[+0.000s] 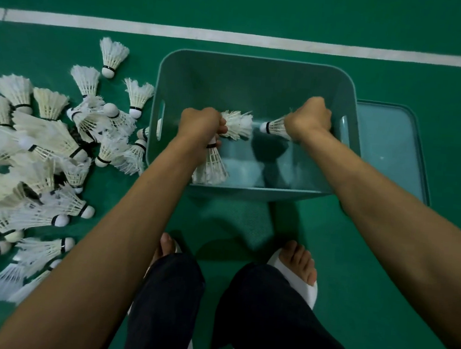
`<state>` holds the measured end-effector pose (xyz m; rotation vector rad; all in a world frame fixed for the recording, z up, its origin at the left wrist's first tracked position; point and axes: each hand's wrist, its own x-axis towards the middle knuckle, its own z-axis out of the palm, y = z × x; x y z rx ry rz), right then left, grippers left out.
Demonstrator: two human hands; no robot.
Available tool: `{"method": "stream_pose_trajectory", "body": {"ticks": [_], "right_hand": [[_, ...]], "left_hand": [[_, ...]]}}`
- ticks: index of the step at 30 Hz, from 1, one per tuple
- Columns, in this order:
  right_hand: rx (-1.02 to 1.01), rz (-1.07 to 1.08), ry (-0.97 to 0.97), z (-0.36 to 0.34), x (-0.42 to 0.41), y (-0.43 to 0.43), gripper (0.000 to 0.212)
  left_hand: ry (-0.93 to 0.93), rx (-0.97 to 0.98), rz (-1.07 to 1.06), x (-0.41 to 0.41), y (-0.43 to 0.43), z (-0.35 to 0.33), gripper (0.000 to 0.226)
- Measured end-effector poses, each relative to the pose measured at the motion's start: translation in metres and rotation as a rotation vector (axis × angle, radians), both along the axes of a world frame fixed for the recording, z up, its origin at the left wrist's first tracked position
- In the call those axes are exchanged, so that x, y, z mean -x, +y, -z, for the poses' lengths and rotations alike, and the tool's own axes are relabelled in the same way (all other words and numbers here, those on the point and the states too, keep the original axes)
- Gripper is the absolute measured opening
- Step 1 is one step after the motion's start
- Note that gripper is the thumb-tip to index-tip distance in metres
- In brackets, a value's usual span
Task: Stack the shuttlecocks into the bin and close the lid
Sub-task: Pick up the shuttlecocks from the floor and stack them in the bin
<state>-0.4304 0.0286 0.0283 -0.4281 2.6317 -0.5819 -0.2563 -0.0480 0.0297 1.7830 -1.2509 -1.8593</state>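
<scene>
A teal plastic bin (258,64) stands open on the green floor ahead of me. Both my hands are inside it. My left hand (201,125) is shut on two white feather shuttlecocks (238,124), one pointing right and one hanging down toward the near wall (210,166). My right hand (309,117) is shut on one shuttlecock (274,126), its cork tip pointing left. The bin's floor looks bare below them. The teal lid (392,147) lies flat on the floor, just right of the bin. A large pile of shuttlecocks (37,155) covers the floor to the left.
A white court line (237,38) runs across the floor beyond the bin. My feet in white slippers (295,276) and dark trouser legs are directly below the bin. Several loose shuttlecocks (138,98) lie against the bin's left wall.
</scene>
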Motion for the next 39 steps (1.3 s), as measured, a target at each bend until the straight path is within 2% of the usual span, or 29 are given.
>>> {"method": "stream_pose_trajectory", "body": {"ticks": [3,6,10,11,13,14,15,18,20,23,25,26,28,30,32,35,39], "right_hand": [[0.026,-0.025,-0.111,0.022,-0.009,-0.022,0.021],[0.113,-0.028,-0.326,0.039,-0.02,-0.043,0.007],[0.161,0.005,-0.459,0.046,-0.012,-0.045,0.016],[0.142,0.013,-0.422,0.04,-0.01,-0.041,0.014],[0.071,0.009,-0.196,0.024,-0.008,-0.029,0.015],[0.099,0.027,-0.133,0.014,-0.01,-0.021,0.019],[0.145,0.045,-0.178,0.003,-0.015,-0.015,0.026],[0.196,0.067,-0.674,-0.03,-0.041,0.001,0.055],[0.215,0.072,-0.801,-0.038,-0.054,0.007,0.049],[0.332,0.19,-0.763,-0.033,-0.056,0.007,0.029],[0.376,0.248,-0.805,-0.029,-0.05,0.006,0.03],[0.389,0.274,-0.765,-0.026,-0.043,0.005,0.033],[0.314,0.271,-0.451,-0.022,-0.027,0.004,0.036],[0.17,0.148,-0.024,-0.025,-0.016,0.008,0.022],[0.068,-0.016,0.203,-0.026,-0.015,0.008,0.021],[0.043,-0.032,0.179,-0.014,-0.017,-0.002,0.025],[0.142,0.265,-0.162,0.019,-0.012,-0.026,0.033]], "left_hand": [[0.017,-0.124,-0.13,-0.003,-0.01,0.006,0.022],[0.031,-0.213,-0.23,-0.005,-0.024,0.011,0.021],[0.104,-0.305,-0.343,-0.005,-0.028,0.01,0.019],[0.127,-0.322,-0.378,-0.003,-0.027,0.007,0.022],[0.162,-0.332,-0.433,0.0,-0.024,0.001,0.024],[0.174,-0.329,-0.457,0.003,-0.023,-0.001,0.025],[0.189,-0.323,-0.483,0.006,-0.02,-0.004,0.026],[0.224,-0.293,-0.575,0.019,-0.013,-0.011,0.022],[0.212,-0.229,-0.564,0.024,-0.004,-0.017,0.028],[0.182,-0.17,-0.432,0.026,0.003,-0.022,0.042],[0.183,-0.139,-0.298,0.025,0.004,-0.022,0.043],[0.15,-0.085,-0.219,0.024,0.004,-0.021,0.042],[-0.058,0.1,-0.012,0.021,0.005,-0.02,0.037],[-0.388,0.341,0.295,0.018,0.005,-0.016,0.038],[-0.578,0.403,0.574,0.015,0.004,-0.014,0.049],[-0.694,0.373,0.795,0.016,-0.005,-0.009,0.055],[-0.73,0.333,0.926,0.018,-0.012,0.0,0.055]]}}
